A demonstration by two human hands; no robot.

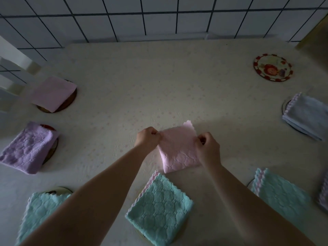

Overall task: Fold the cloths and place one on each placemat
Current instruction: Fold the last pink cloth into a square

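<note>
A folded pink cloth (178,150) hangs between my hands over the middle of the table. My left hand (148,138) pinches its upper left corner and my right hand (208,148) pinches its upper right edge. A round patterned placemat (273,68) at the far right has nothing on it. Folded cloths lie on other round placemats: a pink one (53,93) and a purple one (28,148) at left, teal ones at near left (42,208), near centre (158,208) and near right (282,194), and a grey-blue one (308,116) at right.
The table wears a cream flowered tablecloth (159,82) and stands against a white tiled wall (159,16). A white chair back (12,71) shows at the far left. Another cloth's edge (324,194) peeks in at the right border.
</note>
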